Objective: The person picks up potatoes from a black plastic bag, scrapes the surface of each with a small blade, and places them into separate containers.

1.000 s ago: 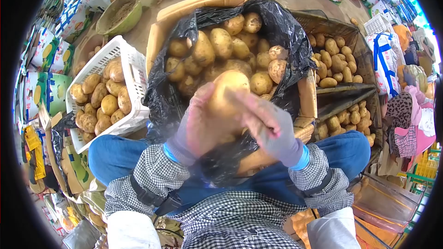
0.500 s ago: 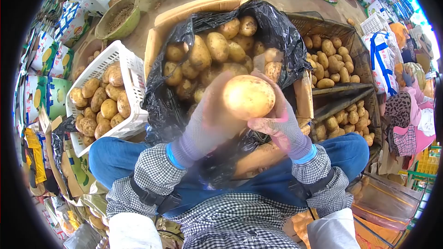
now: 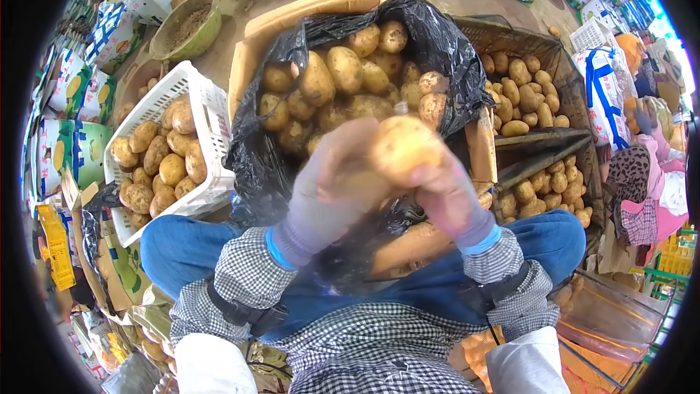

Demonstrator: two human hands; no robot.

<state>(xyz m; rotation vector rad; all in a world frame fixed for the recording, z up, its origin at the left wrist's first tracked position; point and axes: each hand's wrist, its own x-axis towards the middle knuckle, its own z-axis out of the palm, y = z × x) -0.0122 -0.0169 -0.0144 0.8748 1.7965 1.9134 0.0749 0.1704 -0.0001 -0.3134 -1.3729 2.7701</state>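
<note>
A large pale potato (image 3: 405, 147) is held up over the cardboard box lined with a black plastic bag (image 3: 255, 164). Gloved in grey, my right hand (image 3: 450, 193) grips it from the right and below, fingers wrapped on it. My left hand (image 3: 343, 168), also gloved and blurred by motion, is beside the potato's left side with its fingers curved and apart; nothing shows in it. Many potatoes (image 3: 344, 69) lie in the bag beneath the hands.
A white plastic basket (image 3: 213, 113) of potatoes is at the left, with a green basin (image 3: 208, 33) behind it. Dark crates (image 3: 565, 76) of potatoes stand at the right. Printed cartons (image 3: 73, 87) line the left edge. A person in pink (image 3: 667, 197) is at the far right.
The potato has moved slightly right and turned in the hands. My left hand has come away from its left side, while my right hand has closed further round it.
</note>
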